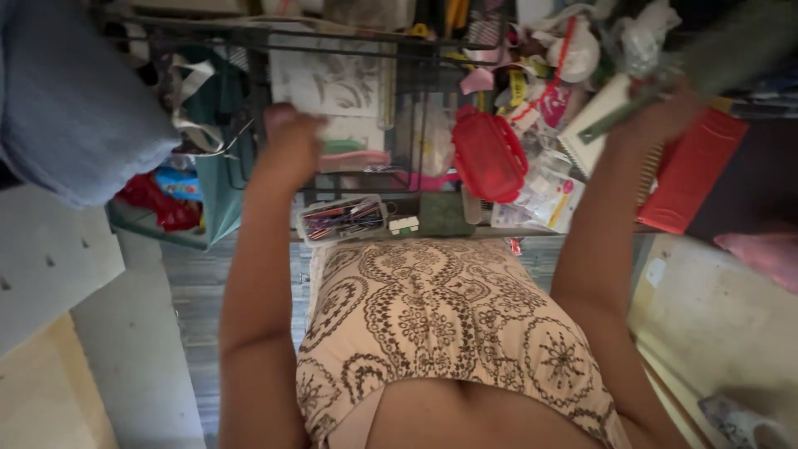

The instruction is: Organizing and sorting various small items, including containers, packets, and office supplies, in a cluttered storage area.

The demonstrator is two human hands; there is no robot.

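Observation:
My left hand (288, 143) reaches up to a dark wire shelf rack (332, 41), its fingers curled near a pale printed sheet (332, 79) and a green and pink stack (349, 151); whether it grips anything is unclear. My right hand (661, 116) is raised at the upper right and closed on a long green flat object (706, 62), blurred by motion, next to a white spiral notebook (594, 125).
A red plastic basket (489, 155) hangs in the rack's middle. A clear box of pens (342, 218) and a small white box (404, 224) sit on the lower ledge. A red folder (692, 170) leans at right, a teal bag (218, 179) at left.

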